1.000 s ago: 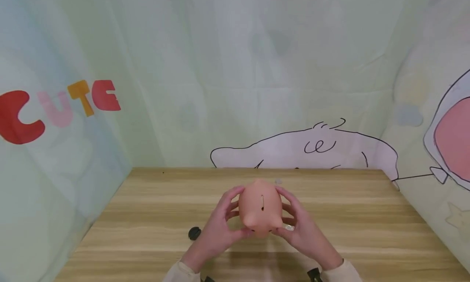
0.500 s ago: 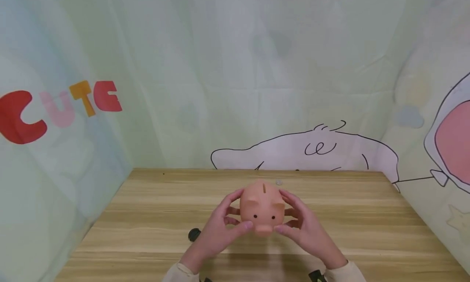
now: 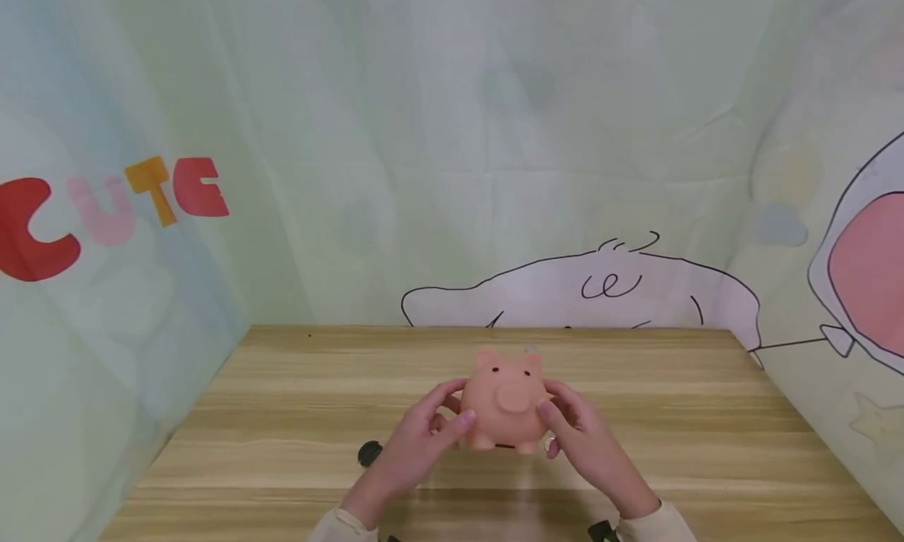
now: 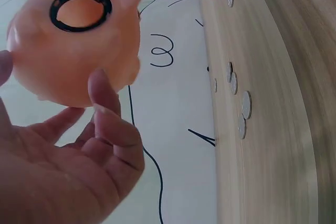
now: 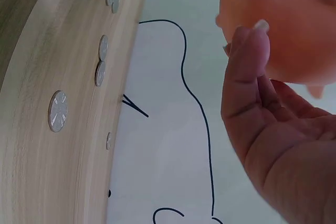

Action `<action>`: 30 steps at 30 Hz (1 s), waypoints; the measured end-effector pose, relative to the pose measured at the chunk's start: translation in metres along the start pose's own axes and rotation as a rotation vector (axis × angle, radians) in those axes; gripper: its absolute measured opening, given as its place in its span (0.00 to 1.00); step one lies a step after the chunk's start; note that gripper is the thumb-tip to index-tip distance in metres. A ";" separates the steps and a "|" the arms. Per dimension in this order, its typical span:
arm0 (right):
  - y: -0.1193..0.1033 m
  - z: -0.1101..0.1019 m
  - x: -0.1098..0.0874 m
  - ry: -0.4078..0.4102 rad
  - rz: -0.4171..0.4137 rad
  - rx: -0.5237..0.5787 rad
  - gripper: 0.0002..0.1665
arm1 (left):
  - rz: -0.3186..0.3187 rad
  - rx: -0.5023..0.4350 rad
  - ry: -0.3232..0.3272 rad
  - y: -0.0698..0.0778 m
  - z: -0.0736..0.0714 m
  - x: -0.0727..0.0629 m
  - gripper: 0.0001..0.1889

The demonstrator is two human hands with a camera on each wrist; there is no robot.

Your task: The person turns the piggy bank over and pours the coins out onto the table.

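Note:
A pink piggy bank (image 3: pixel 505 405) is held up between both hands in the head view, its snout and face toward me and its slot out of sight. My left hand (image 3: pixel 418 440) grips one side, thumb on the front and fingers behind. On the other side my right hand (image 3: pixel 585 440) grips it the same way. Seen in the left wrist view, a black ring (image 4: pixel 56 22) edges a round opening in the bank's underside. A round black plug (image 3: pixel 369 453) lies on the table beside my left wrist.
Several silver coins lie scattered on the wooden table (image 3: pixel 282 416), among them a larger coin (image 5: pixel 58 111) in the right wrist view. One coin (image 3: pixel 531 351) shows behind the bank. A printed cloth (image 3: pixel 339 173) hangs around the table.
Both hands have tipped the piggy bank backward: its top slot faced me, then its face came up, and now its feet and the underside's edge show. The plug has stayed put.

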State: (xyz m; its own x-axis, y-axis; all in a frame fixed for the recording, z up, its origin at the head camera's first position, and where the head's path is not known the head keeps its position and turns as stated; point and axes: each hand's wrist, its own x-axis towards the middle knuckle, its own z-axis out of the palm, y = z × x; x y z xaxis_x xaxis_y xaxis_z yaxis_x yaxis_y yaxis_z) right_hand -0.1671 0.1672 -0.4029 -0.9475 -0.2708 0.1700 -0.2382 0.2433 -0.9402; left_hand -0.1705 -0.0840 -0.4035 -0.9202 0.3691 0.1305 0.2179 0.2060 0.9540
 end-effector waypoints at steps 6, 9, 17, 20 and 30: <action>0.005 0.000 -0.003 0.013 0.049 -0.016 0.25 | -0.048 -0.006 -0.063 -0.002 0.004 0.002 0.22; 0.005 0.001 -0.003 0.019 0.062 -0.020 0.29 | -0.069 -0.013 -0.079 -0.002 0.004 0.003 0.24; 0.005 0.002 0.000 0.034 0.060 -0.024 0.28 | -0.064 0.021 -0.073 -0.001 0.002 0.003 0.25; 0.005 0.002 0.000 0.031 0.061 -0.008 0.26 | -0.064 0.019 -0.069 -0.002 0.002 0.003 0.25; 0.002 0.000 0.002 -0.040 0.119 -0.015 0.31 | -0.093 0.045 -0.042 -0.002 0.001 0.001 0.30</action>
State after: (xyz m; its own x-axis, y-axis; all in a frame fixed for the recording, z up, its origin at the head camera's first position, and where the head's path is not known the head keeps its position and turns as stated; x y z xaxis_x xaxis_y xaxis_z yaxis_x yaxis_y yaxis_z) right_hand -0.1692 0.1672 -0.4049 -0.9601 -0.2758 0.0456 -0.1282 0.2897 -0.9485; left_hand -0.1719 -0.0830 -0.4054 -0.9228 0.3841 0.0297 0.1474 0.2809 0.9483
